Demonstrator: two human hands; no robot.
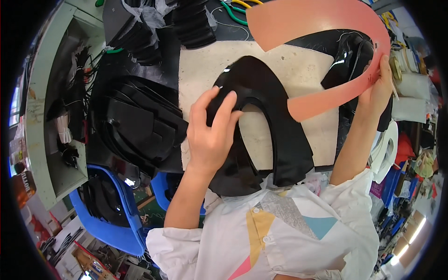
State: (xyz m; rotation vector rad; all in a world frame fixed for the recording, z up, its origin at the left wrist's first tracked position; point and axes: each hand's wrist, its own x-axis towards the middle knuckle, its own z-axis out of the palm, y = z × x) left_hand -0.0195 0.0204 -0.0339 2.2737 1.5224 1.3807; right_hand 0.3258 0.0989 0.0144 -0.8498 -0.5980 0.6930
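Observation:
A glossy black U-shaped piece, like a shoe upper cut from leather (254, 84), lies in front of me with its curved end away and its two legs toward my body. My left hand (210, 133) rests over its left side, fingers apart and bent, their tips on or just above the surface. A tiny pale glint shows by one fingertip; what it is, I cannot tell. Up at the right, my right hand (380, 86) grips a pink U-shaped template (326, 16) by its outer edge. The template is raised and tilted, one end close to the black piece's right side.
Beneath the black piece is a cream board (198, 60). Stacked black pieces (140, 116) lie to the left, more black pieces (343, 60) to the right. Bundles (191, 23) and green-handled pliers (233, 14) are at the back. A blue chair (112, 233) holds black pieces, beside a metal cabinet (42, 154).

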